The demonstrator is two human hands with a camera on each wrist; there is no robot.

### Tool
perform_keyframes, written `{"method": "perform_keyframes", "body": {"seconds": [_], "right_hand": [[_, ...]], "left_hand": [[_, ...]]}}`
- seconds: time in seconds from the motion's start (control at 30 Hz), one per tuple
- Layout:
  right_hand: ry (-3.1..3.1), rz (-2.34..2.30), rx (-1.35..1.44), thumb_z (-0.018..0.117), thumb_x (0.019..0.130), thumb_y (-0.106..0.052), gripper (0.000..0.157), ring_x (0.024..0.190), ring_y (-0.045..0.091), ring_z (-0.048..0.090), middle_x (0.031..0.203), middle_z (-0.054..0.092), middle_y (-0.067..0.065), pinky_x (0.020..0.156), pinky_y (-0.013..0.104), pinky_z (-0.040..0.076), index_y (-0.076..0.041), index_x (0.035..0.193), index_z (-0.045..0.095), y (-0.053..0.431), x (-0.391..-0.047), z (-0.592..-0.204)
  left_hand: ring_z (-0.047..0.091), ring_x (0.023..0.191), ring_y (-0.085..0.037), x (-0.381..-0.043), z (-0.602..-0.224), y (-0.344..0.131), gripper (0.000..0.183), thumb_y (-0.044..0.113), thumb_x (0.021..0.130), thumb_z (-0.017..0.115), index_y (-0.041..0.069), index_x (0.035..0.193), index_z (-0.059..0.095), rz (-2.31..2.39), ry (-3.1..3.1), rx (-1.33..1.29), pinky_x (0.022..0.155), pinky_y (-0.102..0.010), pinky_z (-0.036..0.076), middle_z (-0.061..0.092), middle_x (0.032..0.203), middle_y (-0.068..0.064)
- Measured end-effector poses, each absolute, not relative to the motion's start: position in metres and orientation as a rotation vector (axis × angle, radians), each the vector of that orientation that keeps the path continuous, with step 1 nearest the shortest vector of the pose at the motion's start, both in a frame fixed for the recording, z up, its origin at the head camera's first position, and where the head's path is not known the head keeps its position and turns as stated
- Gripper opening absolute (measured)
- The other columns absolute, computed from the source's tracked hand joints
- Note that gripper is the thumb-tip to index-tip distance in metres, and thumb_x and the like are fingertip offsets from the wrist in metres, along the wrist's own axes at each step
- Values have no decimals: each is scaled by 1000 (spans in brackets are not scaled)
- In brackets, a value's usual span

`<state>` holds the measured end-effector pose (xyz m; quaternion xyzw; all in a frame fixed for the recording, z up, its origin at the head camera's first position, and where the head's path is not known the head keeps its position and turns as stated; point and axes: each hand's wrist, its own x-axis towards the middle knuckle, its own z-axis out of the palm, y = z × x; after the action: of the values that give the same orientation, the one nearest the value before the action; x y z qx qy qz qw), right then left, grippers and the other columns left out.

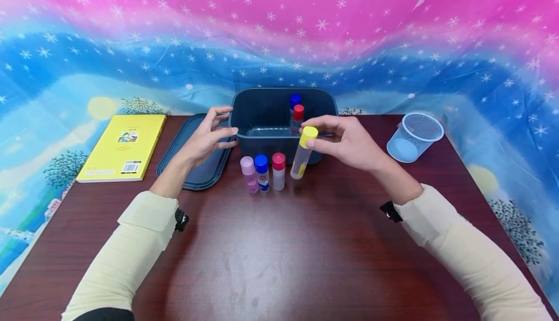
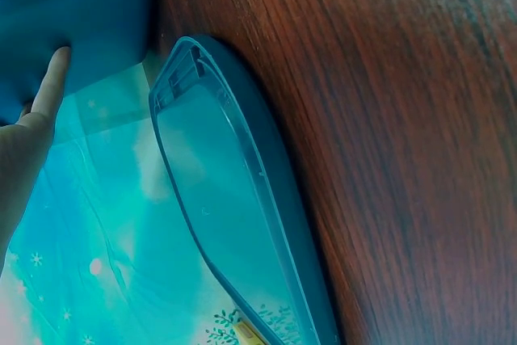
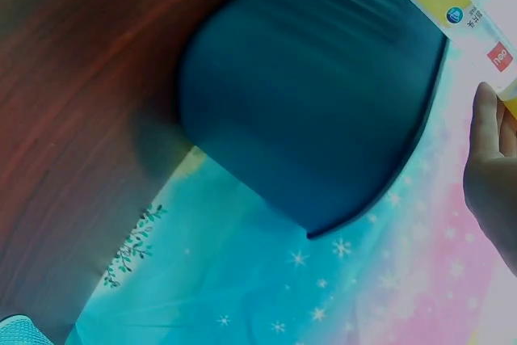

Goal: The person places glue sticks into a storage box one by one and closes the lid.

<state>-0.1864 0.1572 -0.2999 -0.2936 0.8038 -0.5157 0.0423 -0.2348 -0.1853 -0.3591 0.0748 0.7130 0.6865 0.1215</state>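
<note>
In the head view my right hand (image 1: pixel 349 141) pinches a clear liquid glue bottle (image 1: pixel 300 162) by its yellow cap, thumb on the near side. The bottle hangs slightly tilted at the front of a dark storage bin (image 1: pixel 257 145). Its "liquid glue" label shows in the right wrist view. My left hand (image 1: pixel 208 136) is at the bin's left end, fingers spread, a straight finger against the wall in the left wrist view. A blue-capped bottle (image 1: pixel 295 100) and a red-capped bottle (image 1: pixel 298 113) stand inside the bin, their lower parts hidden.
Before the bin stand a pink bottle (image 1: pixel 248 175), a blue-capped bottle (image 1: pixel 262 173) and a red-capped bottle (image 1: pixel 278 170) in a row. The bin's lid (image 1: pixel 202 178) lies under my left hand, beside a yellow book (image 1: pixel 115 153). A light blue mesh cup (image 1: pixel 403 149) is at right.
</note>
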Motion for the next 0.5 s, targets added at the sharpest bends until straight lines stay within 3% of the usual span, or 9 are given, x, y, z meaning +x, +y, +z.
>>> {"method": "perform_keyframes", "body": {"seconds": [0.5], "right_hand": [[2374, -1881, -887, 66, 97, -3, 35, 110, 23, 66, 124, 68, 11, 88, 27, 57, 1, 132, 64, 156, -194, -280]], "left_hand": [[38, 140, -42, -234, -360, -186, 66, 15, 100, 62, 13, 154, 24, 1996, 2083, 232, 106, -60, 43, 12, 164, -15]]}}
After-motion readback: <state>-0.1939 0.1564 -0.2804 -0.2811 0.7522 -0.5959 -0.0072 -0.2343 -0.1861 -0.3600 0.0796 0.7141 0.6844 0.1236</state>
